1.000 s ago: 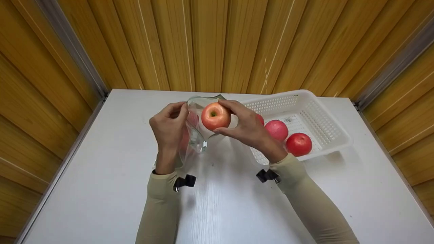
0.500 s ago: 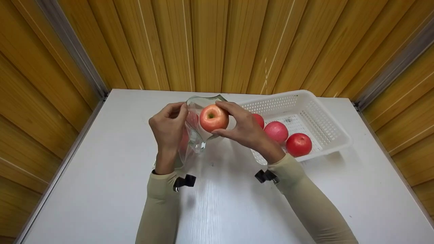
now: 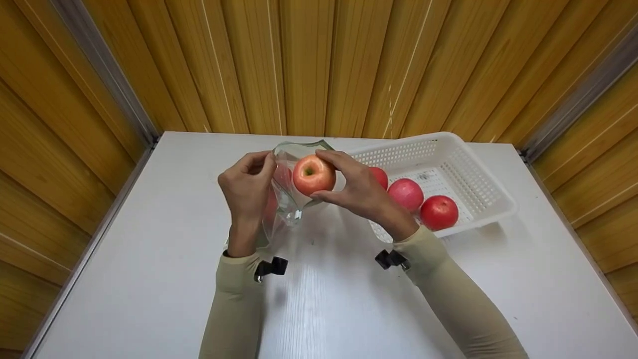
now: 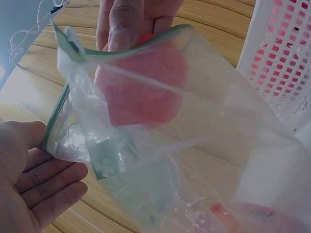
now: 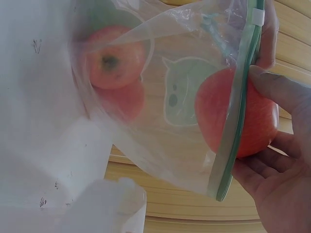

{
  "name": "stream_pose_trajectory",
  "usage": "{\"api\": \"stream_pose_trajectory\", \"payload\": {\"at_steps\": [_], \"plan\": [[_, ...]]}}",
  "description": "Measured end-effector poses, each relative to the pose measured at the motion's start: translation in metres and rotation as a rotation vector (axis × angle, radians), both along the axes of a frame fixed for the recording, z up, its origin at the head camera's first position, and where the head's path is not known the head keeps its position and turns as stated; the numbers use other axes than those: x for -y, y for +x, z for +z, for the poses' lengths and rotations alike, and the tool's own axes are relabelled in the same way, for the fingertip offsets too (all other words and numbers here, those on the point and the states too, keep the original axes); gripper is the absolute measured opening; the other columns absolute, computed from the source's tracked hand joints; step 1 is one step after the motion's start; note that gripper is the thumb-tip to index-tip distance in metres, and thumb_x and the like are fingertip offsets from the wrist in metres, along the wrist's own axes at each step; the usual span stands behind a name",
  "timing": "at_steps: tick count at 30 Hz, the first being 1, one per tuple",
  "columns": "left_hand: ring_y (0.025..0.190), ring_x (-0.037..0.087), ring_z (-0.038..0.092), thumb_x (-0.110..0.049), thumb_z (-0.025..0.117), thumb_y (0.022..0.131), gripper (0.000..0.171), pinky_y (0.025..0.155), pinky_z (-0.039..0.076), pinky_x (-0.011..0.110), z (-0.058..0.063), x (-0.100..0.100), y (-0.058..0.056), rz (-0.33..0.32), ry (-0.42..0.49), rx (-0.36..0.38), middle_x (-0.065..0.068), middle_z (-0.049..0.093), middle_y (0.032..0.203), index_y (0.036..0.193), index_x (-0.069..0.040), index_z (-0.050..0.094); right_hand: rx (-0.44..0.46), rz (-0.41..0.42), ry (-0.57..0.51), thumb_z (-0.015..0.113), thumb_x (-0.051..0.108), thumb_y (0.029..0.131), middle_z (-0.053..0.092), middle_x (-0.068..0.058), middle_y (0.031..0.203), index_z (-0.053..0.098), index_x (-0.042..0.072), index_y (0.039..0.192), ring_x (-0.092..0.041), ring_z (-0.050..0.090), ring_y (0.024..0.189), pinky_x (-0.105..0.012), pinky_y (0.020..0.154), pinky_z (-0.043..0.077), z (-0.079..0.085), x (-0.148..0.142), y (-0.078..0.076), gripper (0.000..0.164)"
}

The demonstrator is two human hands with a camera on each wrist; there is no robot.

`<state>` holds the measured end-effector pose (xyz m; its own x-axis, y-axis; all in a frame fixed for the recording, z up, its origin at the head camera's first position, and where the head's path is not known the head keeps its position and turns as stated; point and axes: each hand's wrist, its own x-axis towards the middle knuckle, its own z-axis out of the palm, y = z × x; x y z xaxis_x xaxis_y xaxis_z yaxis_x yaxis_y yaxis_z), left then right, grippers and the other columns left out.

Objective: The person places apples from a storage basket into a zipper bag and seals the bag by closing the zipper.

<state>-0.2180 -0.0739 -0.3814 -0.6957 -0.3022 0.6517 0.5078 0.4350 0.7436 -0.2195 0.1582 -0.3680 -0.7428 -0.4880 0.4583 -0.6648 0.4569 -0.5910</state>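
Note:
A clear zip bag with a green zip edge has its mouth spread apart. My left hand pinches one side of that rim between thumb and fingers. In my right hand a red apple is gripped by thumb and fingers. The right wrist view shows this apple crossing the bag's zip line, part inside and part outside. Low in the bag lie other apples, seen through the plastic. A white slider sits on the zip.
A white perforated plastic basket stands right of the bag and holds red apples, partly hidden by my right arm. Beneath lies a white table. Yellow-brown slatted panels rise behind it and at both sides.
The apple in my right hand has moved slightly left and down, closer into the bag's mouth. My left hand has stayed nearly still on the rim.

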Motion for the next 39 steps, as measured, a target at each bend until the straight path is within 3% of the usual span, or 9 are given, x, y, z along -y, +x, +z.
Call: {"api": "stream_pose_trajectory", "payload": {"at_steps": [15, 24, 30, 39], "plan": [[0.068, 0.015, 0.073, -0.005, 0.076, 0.093, 0.01, 0.067, 0.057, 0.017, 0.0, 0.0, -0.001, 0.001, -0.001, -0.03, 0.008, 0.08, 0.086, 0.094, 0.001, 0.083, 0.014, 0.021, 0.005, 0.093, 0.022, 0.084, 0.059, -0.015, 0.149, 0.054, -0.001, 0.151, -0.027, 0.058, 0.132, -0.04, 0.108, 0.051, -0.004, -0.002, -0.003, 0.081], [0.069, 0.016, 0.074, -0.006, 0.077, 0.092, 0.009, 0.067, 0.057, 0.018, -0.002, 0.0, 0.0, -0.003, 0.008, -0.016, 0.006, 0.08, 0.085, 0.09, -0.001, 0.084, -0.018, 0.021, 0.009, 0.09, 0.012, 0.087, 0.06, -0.018, 0.148, 0.058, -0.003, 0.148, -0.031, 0.057, 0.136, -0.044, 0.109, 0.051, -0.005, -0.007, 0.0, 0.07], [0.071, 0.015, 0.075, -0.006, 0.077, 0.093, 0.01, 0.069, 0.059, 0.02, -0.002, 0.0, 0.0, -0.001, -0.003, -0.005, 0.008, 0.08, 0.088, 0.093, 0.001, 0.084, -0.056, -0.022, -0.006, 0.087, 0.011, 0.09, 0.065, -0.013, 0.144, 0.063, -0.001, 0.144, -0.028, 0.064, 0.129, -0.04, 0.105, 0.054, -0.005, -0.018, 0.003, 0.061], [0.068, 0.014, 0.073, -0.005, 0.076, 0.093, 0.009, 0.067, 0.058, 0.018, -0.002, 0.0, -0.001, -0.002, 0.013, -0.029, 0.007, 0.08, 0.086, 0.091, 0.001, 0.084, -0.059, -0.052, -0.019, 0.086, 0.013, 0.091, 0.065, -0.015, 0.143, 0.061, -0.002, 0.144, -0.032, 0.066, 0.124, -0.043, 0.104, 0.055, -0.004, -0.034, 0.004, 0.061]]}}
